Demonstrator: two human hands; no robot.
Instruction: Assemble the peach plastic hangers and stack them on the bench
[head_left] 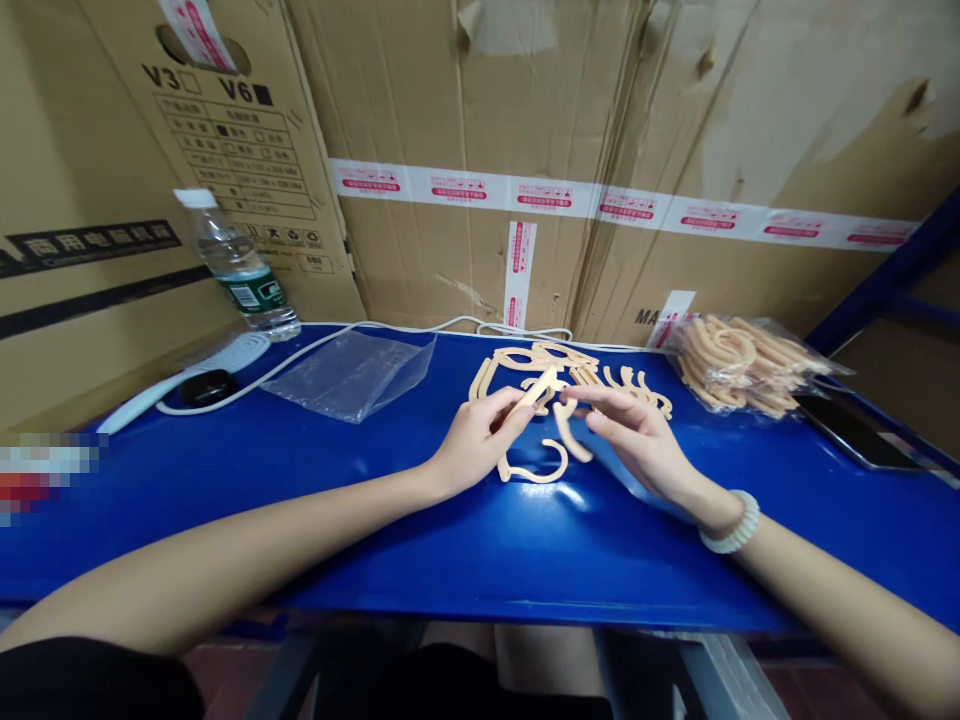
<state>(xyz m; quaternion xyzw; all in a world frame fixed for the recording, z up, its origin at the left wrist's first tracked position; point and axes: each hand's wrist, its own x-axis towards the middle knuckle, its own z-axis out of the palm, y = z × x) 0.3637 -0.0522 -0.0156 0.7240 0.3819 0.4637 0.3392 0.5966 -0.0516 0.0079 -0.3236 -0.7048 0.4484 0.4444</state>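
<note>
My left hand [484,440] is closed around a straight beige plastic hanger arm [538,388], gripping it between thumb and fingers with its far end pointing up and away. My right hand [637,435] is just to the right, fingers stretched out and thumb apart. Close by its fingertips is a curved beige hanger arm [573,434]; whether they touch it I cannot tell. Below the hands lies a beige hanger hook [551,474] on the blue table. Behind them, more loose hanger arms [484,378] and small hooks [637,385] are spread out, partly hidden by my fingers.
On the right lie a clear bag of beige hanger parts [742,365] and a dark phone [855,430]. An empty plastic bag [352,375], a water bottle [244,270], a white cable [300,350] and a black oval object [206,387] are leftward. Cardboard [465,260] walls the back.
</note>
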